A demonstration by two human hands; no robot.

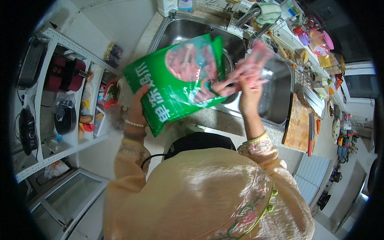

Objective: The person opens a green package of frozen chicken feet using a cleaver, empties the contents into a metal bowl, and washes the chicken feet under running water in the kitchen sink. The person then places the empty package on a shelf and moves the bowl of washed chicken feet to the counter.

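My left hand grips the closed bottom end of a green plastic food bag that bears large white writing. Raw pink meat shows through the bag's clear window. In my right hand is a clump of raw, bony meat, blurred at its upper end. One part of the clump reaches left to the bag's mouth; whether it is still inside there I cannot tell. Both bag and meat are held above the double stainless-steel sink, and the bag hides much of the left basin.
A wooden cutting board with a red-handled knife and a carrot lies right of the sink. Behind it stands a faucet draped with a striped cloth. White metal shelving holds appliances at left.
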